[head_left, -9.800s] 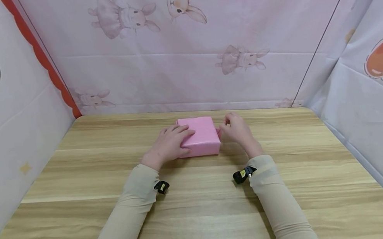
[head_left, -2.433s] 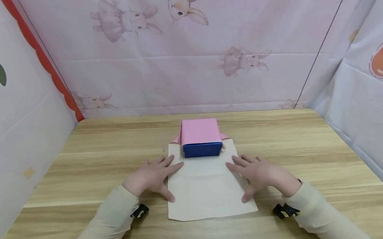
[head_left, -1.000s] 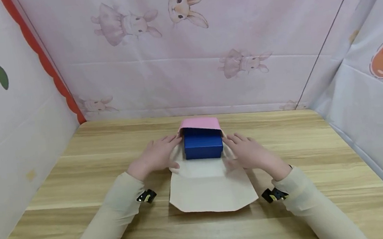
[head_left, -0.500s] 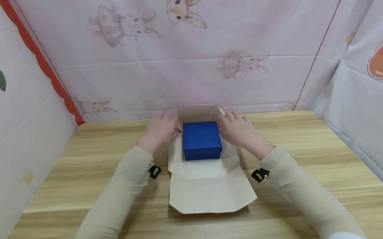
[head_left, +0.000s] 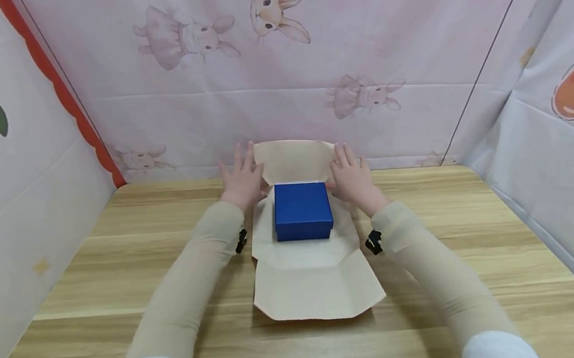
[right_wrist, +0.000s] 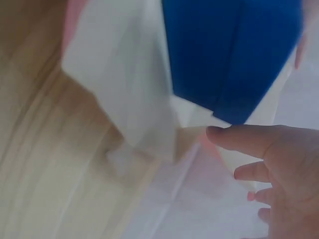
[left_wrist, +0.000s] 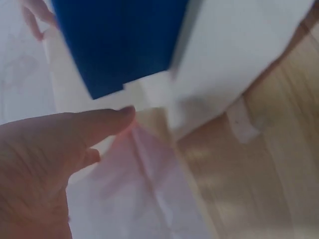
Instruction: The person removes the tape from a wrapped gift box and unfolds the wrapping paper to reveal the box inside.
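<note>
A lidded blue box (head_left: 302, 209) rests on wrapping paper (head_left: 317, 289) that is pink outside and cream inside. The paper's front panel spreads toward me, and its back flap (head_left: 295, 159) stands up behind the box. At the flap's left edge is my left hand (head_left: 241, 185), fingers straight and pointing away. My right hand (head_left: 354, 182) is at the right edge, fingers likewise extended. In the left wrist view the thumb (left_wrist: 107, 122) reaches the fold near a box corner. The right thumb (right_wrist: 244, 139) lies along the opposite fold in the right wrist view.
The wooden table (head_left: 120, 290) backs onto a pink curtain (head_left: 408, 32) printed with rabbits, close behind the flap. White fabric walls with fruit prints stand left and right. A bit of clear tape (left_wrist: 242, 122) sticks out from the paper's edge.
Earlier the pink paper covered the box. Its front panel then lay opened out, and the upper part was lifted off and back, baring the blue box. Both hands moved away from me with the flap.
</note>
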Demonstrator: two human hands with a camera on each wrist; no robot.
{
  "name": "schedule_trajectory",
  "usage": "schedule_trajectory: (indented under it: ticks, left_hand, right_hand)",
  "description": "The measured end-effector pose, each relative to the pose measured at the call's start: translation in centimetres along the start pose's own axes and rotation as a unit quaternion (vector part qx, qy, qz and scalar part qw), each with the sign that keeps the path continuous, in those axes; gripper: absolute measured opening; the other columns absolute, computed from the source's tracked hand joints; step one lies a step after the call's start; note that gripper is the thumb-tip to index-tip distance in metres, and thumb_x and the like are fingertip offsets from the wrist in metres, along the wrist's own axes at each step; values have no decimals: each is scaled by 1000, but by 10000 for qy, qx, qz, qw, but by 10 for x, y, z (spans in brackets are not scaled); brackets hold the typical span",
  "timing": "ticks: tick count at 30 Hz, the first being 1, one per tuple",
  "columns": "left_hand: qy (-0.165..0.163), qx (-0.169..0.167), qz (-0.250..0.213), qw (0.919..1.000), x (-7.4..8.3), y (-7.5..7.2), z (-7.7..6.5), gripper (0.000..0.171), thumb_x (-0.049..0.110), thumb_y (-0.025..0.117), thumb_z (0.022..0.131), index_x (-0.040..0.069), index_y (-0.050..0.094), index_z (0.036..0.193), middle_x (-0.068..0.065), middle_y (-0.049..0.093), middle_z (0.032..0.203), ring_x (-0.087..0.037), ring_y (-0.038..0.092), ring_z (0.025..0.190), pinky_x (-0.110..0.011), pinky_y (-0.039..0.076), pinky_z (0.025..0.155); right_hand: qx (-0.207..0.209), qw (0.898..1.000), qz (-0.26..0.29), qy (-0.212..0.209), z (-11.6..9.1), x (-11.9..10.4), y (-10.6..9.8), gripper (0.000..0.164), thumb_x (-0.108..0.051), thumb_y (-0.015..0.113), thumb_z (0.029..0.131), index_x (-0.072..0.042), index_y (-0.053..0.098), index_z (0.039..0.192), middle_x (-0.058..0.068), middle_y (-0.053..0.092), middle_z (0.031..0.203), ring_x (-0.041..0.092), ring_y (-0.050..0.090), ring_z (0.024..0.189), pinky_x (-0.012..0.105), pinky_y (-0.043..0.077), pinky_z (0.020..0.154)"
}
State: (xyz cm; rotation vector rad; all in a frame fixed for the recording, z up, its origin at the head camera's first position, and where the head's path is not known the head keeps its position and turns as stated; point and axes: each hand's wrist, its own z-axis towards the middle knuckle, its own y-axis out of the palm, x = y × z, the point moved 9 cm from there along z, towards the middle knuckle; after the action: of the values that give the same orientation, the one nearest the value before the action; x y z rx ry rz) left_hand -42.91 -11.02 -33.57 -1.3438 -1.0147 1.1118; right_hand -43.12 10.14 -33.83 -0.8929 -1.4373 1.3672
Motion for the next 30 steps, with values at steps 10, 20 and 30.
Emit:
schedule_trajectory:
  ticks: [10, 20, 30]
  left_hand:
    - [265, -498, 759, 9955, 7, 36, 13, 73, 50, 58, 93, 22, 30, 154, -10, -3, 165, -37, -12, 151, -70, -6, 115]
    - [234, -1036, 129, 9943, 1, 55, 9, 61, 43, 49, 100, 24, 29, 154, -15, 6, 164, -41, -6, 151, -69, -2, 116]
    - [-128, -1580, -810, 9840, -18, 70, 0, 66, 55, 38, 100, 27, 18, 157, -17, 10, 163, -46, 1, 149, -71, 3, 115]
  right_hand:
    - [-876, 9940, 357, -549, 9, 1, 39, 82, -40, 65, 92, -3, 25, 153, 15, 14, 163, 37, 3, 152, 60, 15, 120]
    - [-1548, 9733, 1509, -770, 16, -1, 67, 52, -26, 49, 102, -11, 36, 150, 16, 20, 162, 41, 11, 150, 61, 20, 118]
    - [-2075, 9506, 2189, -739, 14, 6, 80, 67, -36, 51, 101, -15, 20, 156, 17, 10, 164, 39, 1, 151, 58, 12, 121]
